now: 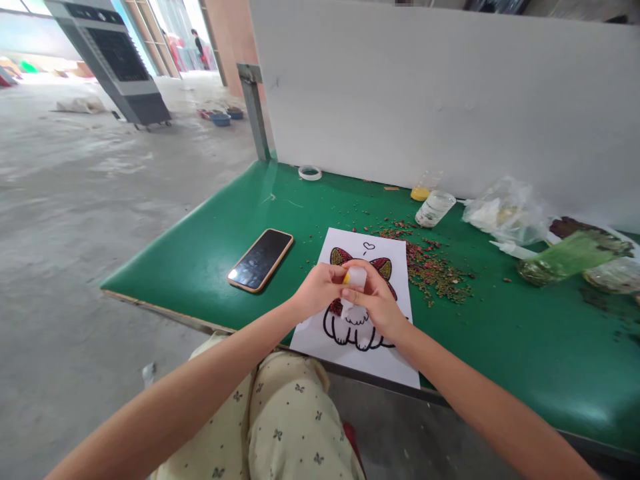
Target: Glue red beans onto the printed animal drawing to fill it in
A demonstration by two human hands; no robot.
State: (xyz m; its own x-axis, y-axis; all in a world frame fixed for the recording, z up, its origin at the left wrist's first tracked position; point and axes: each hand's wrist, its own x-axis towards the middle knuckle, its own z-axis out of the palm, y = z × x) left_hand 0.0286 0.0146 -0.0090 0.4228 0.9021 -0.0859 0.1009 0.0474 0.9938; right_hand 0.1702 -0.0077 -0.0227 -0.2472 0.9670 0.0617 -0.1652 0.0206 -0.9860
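Both my hands meet above a white sheet that bears a black-outlined animal drawing, its ears filled with red and green bits. Between them is a small white bottle with a yellow part on its left side. My right hand wraps round the bottle from the right. Fingers of my left hand are pinched against its yellow part. The hands cover the middle of the drawing. Red and green grains lie scattered beside the sheet's right edge.
A phone lies left of the sheet on the green table. Behind the grains are a clear cup and a yellow-bottomed container. Plastic bags and a green bag lie at right. A white panel stands behind.
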